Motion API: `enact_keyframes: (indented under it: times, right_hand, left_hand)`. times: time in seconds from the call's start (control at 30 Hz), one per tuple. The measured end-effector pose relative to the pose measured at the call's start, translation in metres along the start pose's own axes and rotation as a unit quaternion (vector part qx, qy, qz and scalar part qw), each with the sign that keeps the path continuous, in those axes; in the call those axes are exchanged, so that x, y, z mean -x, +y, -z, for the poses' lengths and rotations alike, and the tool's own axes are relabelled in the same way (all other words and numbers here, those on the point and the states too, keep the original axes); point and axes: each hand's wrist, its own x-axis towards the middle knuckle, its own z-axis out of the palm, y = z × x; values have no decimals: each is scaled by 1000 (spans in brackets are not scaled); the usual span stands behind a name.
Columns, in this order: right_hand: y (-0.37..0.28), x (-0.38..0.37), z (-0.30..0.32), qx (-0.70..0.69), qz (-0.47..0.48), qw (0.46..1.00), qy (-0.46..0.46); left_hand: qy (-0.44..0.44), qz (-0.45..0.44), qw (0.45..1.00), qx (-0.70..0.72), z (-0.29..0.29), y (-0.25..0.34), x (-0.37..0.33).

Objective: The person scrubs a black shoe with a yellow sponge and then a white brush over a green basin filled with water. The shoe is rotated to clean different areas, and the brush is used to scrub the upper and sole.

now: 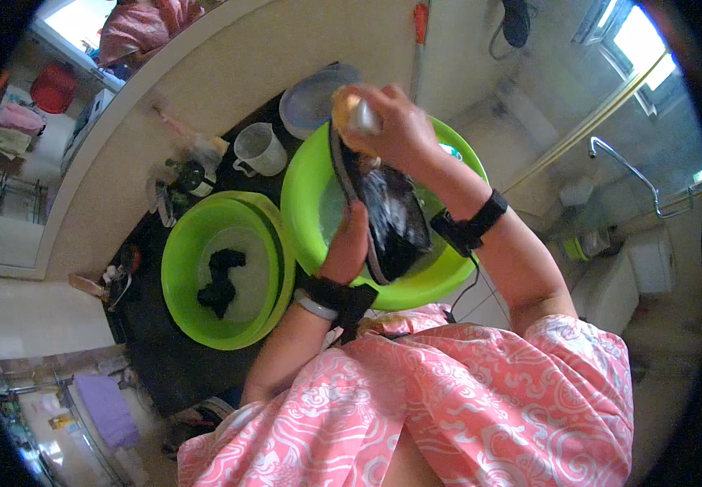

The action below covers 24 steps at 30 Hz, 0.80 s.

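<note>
A dark shoe (pixel 393 213) with a greyish sole edge is held tilted over a bright green basin (pixel 306 195), whitish suds on its upper. My left hand (pixel 349 243) grips the shoe by the sole side. Near the shoe's far end, my right hand (pixel 395 126) is closed around a tan and whitish brush (pixel 347 122), somewhat blurred. The fingers on the brush's far side are hidden. Water shows in the basin beneath the shoe, and a dark strap circles each wrist.
To the left, two nested green basins (pixel 174 280) on a black counter (pixel 176 369) hold water and a black cloth (pixel 219 280). Behind them stand a clear measuring jug (pixel 260 150), a dark bottle (pixel 195 178) and a translucent lidded tub (pixel 318 97). A curved metal faucet (pixel 631 166) projects at right.
</note>
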Motion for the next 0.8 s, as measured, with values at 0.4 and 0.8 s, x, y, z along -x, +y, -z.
enact_keyframes:
  times: [0.4,0.8]
  right_hand:
    - [-10,7,-2,92,-51,994,28]
    - [-22,72,-1,40,63,994,-77]
  left_hand:
    - [-45,9,999,4,14,18,-9]
    - [-50,-9,982,182,27,46,-13]
